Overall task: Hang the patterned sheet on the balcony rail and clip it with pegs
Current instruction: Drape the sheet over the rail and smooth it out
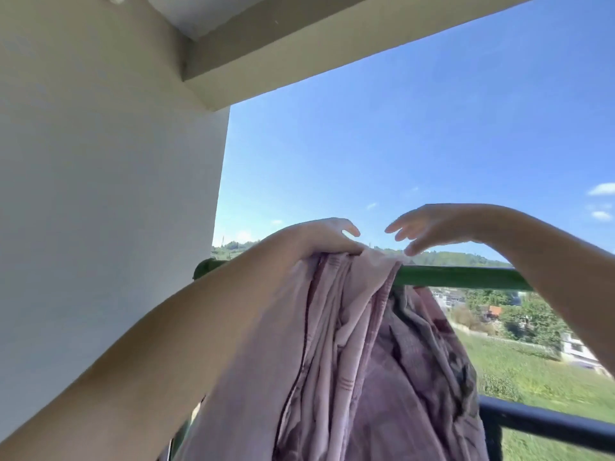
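My left hand pins the bunched pink patterned cotton sheet on top of the green metal balcony rail, thumb and fingers pressing rather than clamped round. My right hand hovers just beside it, fingers spread, empty. Most of the cloth hangs in one heavy clump (no peg on it yet), so lifting my left could let it slide off.

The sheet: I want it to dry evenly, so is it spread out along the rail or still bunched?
Bunched. The sheet hangs over the green rail in thick gathered folds at one spot under the left hand.
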### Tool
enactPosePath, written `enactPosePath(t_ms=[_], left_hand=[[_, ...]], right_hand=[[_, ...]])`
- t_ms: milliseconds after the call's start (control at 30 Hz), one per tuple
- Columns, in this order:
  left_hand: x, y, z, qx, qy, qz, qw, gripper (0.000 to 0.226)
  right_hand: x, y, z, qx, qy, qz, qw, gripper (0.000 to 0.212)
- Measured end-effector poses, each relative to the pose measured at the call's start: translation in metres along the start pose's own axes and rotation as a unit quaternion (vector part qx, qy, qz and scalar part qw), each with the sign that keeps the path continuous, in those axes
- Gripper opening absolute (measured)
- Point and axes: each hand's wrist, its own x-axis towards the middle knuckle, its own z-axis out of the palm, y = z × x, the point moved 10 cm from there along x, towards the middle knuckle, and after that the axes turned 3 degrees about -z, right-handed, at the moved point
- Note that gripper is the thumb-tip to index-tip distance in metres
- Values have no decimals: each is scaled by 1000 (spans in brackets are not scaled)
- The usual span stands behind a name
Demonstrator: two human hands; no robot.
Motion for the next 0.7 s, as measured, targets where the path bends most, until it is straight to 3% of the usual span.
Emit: enactPosePath(t_ms=[67, 100, 167, 200, 267, 367, 433, 567, 700], left_hand=[[-32, -6, -7, -84, 46, 34, 995, 65], [-52, -12, -14, -100, 107, 46, 988, 69], [-97, -30, -18, -58, 242, 40, 968, 75], [-116, -38, -10, -34, 273, 25, 961, 79], [-136, -55, 21, -1, 268, -32, 963, 87], [-144, -74, 58, 46, 244, -114, 962, 92], [-143, -79, 59, 64, 269, -134, 951, 81], [-136, -70, 34, -17, 328, -51, 943, 22], [-123, -38, -1, -59, 336, 12, 940, 19]], right_hand=[[-21, -39, 4, 87, 31, -93, 991, 64], [-31, -56, 10, 87, 28, -124, 988, 73], [-43, -81, 36, 16, -14, -148, 989, 92], [-45, -86, 50, -22, -38, -148, 988, 98], [-40, -92, 69, -75, -48, -148, 985, 100], [-32, -105, 60, -146, 63, -175, 972, 90], [-27, -109, 52, -173, 115, -180, 962, 82], [-14, -109, 44, -144, 132, -178, 964, 50], [-6, -90, 11, -93, 200, -180, 959, 30]])
